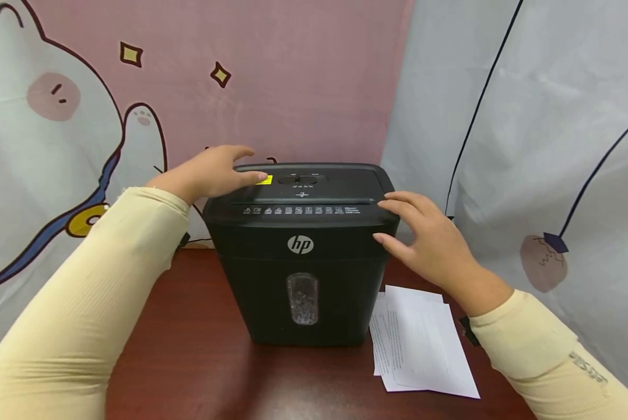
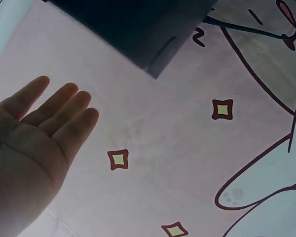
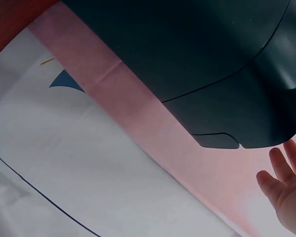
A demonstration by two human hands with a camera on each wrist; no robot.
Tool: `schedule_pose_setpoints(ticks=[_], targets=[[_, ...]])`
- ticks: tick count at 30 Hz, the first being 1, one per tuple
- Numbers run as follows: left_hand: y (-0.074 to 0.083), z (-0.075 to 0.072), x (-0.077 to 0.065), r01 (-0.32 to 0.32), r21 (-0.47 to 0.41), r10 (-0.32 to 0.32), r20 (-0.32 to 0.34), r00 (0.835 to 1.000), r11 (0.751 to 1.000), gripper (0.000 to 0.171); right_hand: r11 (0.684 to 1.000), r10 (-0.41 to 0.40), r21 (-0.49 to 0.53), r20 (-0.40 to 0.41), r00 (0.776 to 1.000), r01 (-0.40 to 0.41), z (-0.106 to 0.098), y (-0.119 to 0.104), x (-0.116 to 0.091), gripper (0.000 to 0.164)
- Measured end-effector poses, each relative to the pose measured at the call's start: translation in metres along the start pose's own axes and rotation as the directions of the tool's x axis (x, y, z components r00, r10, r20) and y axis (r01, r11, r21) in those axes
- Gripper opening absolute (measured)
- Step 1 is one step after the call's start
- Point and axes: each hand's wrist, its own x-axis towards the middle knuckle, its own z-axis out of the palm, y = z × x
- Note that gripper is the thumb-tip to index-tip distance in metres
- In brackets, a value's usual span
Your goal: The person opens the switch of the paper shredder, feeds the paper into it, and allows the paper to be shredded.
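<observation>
A black HP paper shredder (image 1: 261,280) stands upright in the middle of the head view, with paper scraps behind its small front window (image 1: 304,298). My left hand (image 1: 209,171) is at the top left of the shredder, thumb tip by the yellow sticker (image 1: 265,180), fingers spread. In the left wrist view that hand (image 2: 37,143) shows an empty palm. At the top right edge, the fingertips of my right hand (image 1: 424,236) come right up to the rim, thumb apart below them. The right wrist view has this hand (image 3: 288,190) close to the shredder's lid corner (image 3: 214,143).
White printed sheets of paper (image 1: 424,344) lie loosely stacked on the reddish-brown table (image 1: 188,356), to the right of the shredder. Behind stands a pink and white cartoon curtain (image 1: 303,76). A dark cable (image 1: 200,240) runs out at the shredder's left.
</observation>
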Motion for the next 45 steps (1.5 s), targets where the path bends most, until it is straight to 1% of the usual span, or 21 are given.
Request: schedule_pose_setpoints(ticks=[4,7,10,13,16,21,24,28,31,35,42,45], targets=[[-0.008,0.005,-0.011,-0.042,-0.005,0.042,-0.066,0.997,0.999,0.073,1.0,0.001,0.002,-0.015,1.0,-0.001,-0.001,0.003,0.0,0.049],[-0.014,0.013,-0.019,-0.052,-0.023,0.049,-0.111,0.993,0.998,0.073,1.0,0.006,0.008,-0.016,1.0,-0.006,-0.002,0.006,-0.002,0.05],[-0.019,0.021,-0.025,-0.063,-0.046,0.055,-0.153,0.987,0.997,0.073,0.999,0.034,0.003,-0.006,0.999,-0.034,-0.004,0.009,-0.005,0.052],[-0.022,0.031,-0.029,-0.098,-0.055,0.084,-0.206,0.975,0.994,0.073,0.997,0.074,-0.013,0.004,0.997,-0.074,-0.009,0.01,-0.008,0.054],[-0.024,0.041,-0.031,-0.135,-0.056,0.115,-0.266,0.957,0.989,0.071,0.994,0.104,-0.016,0.007,0.995,-0.104,-0.014,0.012,-0.011,0.056],[-0.031,0.054,-0.039,-0.166,-0.055,0.138,-0.338,0.931,0.985,0.07,0.993,0.118,-0.012,0.003,0.993,-0.118,-0.015,0.015,-0.013,0.059],[-0.033,0.058,-0.045,-0.176,-0.046,0.149,-0.357,0.922,0.983,0.069,0.992,0.128,0.0,0.001,0.992,-0.128,-0.013,0.018,-0.016,0.06],[-0.037,0.064,-0.053,-0.176,-0.04,0.148,-0.371,0.917,0.984,0.068,0.988,0.154,0.017,0.012,0.988,-0.154,-0.013,0.021,-0.02,0.059],[-0.041,0.068,-0.058,-0.189,-0.045,0.157,-0.384,0.91,0.981,0.067,0.985,0.171,0.022,0.022,0.985,-0.172,-0.013,0.023,-0.023,0.059],[-0.046,0.076,-0.061,-0.221,-0.034,0.189,-0.407,0.894,0.975,0.065,0.978,0.205,0.032,0.04,0.978,-0.206,-0.014,0.027,-0.028,0.058],[-0.048,0.088,-0.065,-0.243,-0.011,0.214,-0.438,0.873,0.97,0.063,0.955,0.293,0.019,0.086,0.952,-0.295,-0.017,0.036,-0.036,0.059],[-0.048,0.09,-0.067,-0.257,0.006,0.231,-0.463,0.856,0.966,0.06,0.946,0.321,0.013,0.099,0.942,-0.324,-0.018,0.04,-0.039,0.057]])
